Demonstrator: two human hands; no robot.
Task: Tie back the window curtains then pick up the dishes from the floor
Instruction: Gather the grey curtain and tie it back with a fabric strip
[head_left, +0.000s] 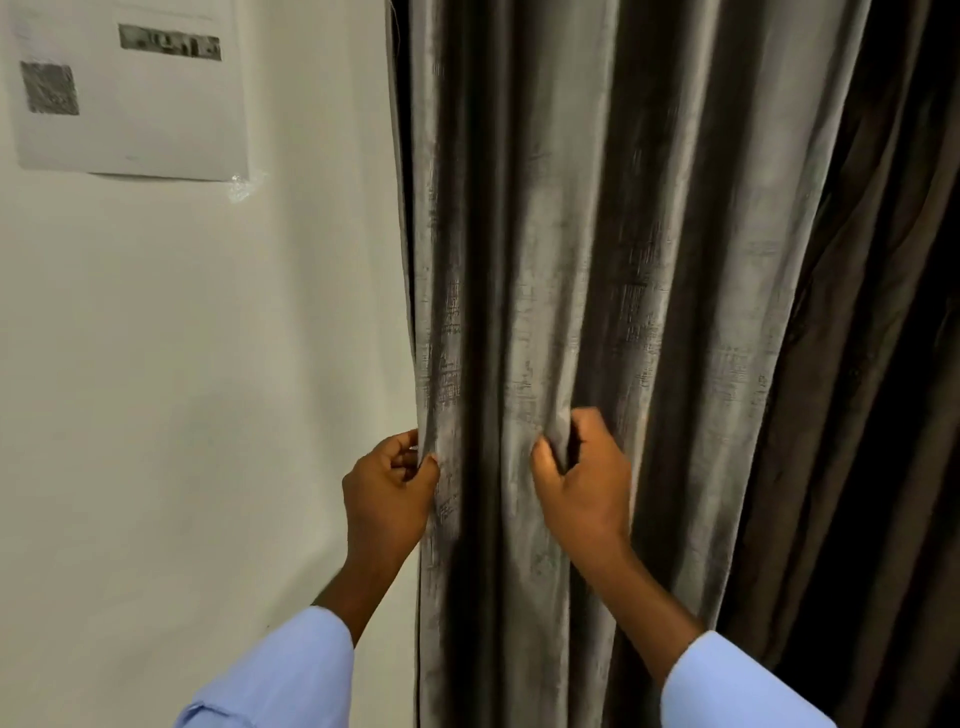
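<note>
The grey-brown, velvety, pleated fabric curtain (597, 260) is hanging full height, filling the frame from 12 to 6 o'clock and out toward 3; its free edge is running down beside the off-white wall (208, 364). No dishes or floor are showing.

Handling, as a guess: soft, limp, thick cloth, probably fairly heavy in bulk, sheeny pile that could be sliding a bit under fingers. Not fragile. Best to be taking hold at mid height by bunching several pleats together, working from the free edge inward, so a tie can go around the bundle. No tieback or hook is showing here.

The left hand (387, 493), at about 7 o'clock, is pinching the curtain's edge between thumb and curled fingers. The right hand (582, 483), at about 5 o'clock, is gripping one pleat further in, thumb on the front, fingers tucked behind the fold. Both pale blue sleeves (280, 680) are entering from 6 o'clock.

Writing: a white paper sheet (130, 104) is taped to the wall at 10 o'clock, carrying a blurred code-like square and a dark banner; nothing is readable. No brands are visible.
</note>
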